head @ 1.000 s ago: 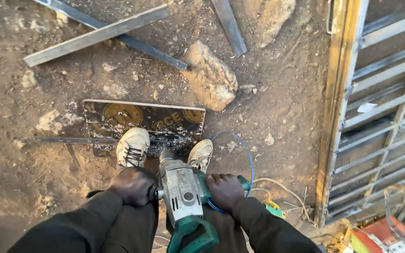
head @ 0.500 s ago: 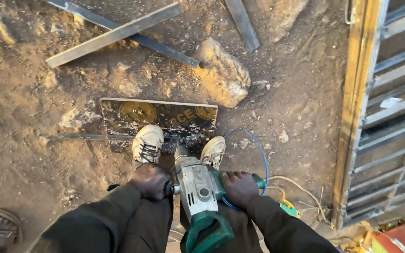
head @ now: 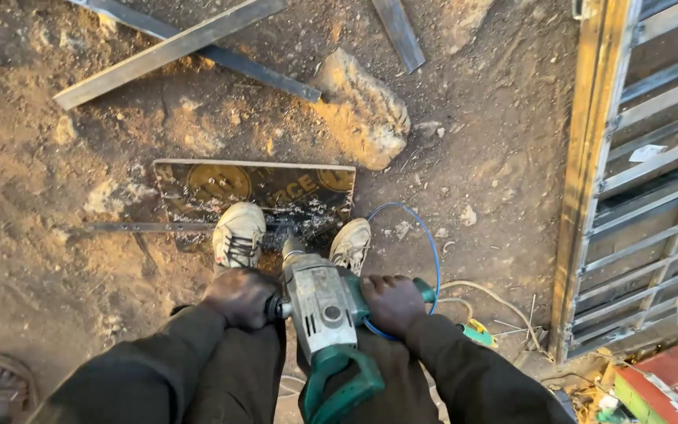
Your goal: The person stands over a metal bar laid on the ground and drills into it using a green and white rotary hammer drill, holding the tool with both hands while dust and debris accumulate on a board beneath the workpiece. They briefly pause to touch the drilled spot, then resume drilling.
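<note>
Head view: left hand wrapped tight round the side handle of a heavy electric drill, right hand clamped on the opposite green grip; grey metal body sits between both fists, green D-handle nearest the camera, chuck pointing down between two dusty white shoes. Blue cable loops off the right side. Bit meets a thin steel strip lying along the near edge of a dark printed board on the dirt ground. Beyond: rough tan rock, crossed flat steel bars. Welded metal gate frame at right.
</note>
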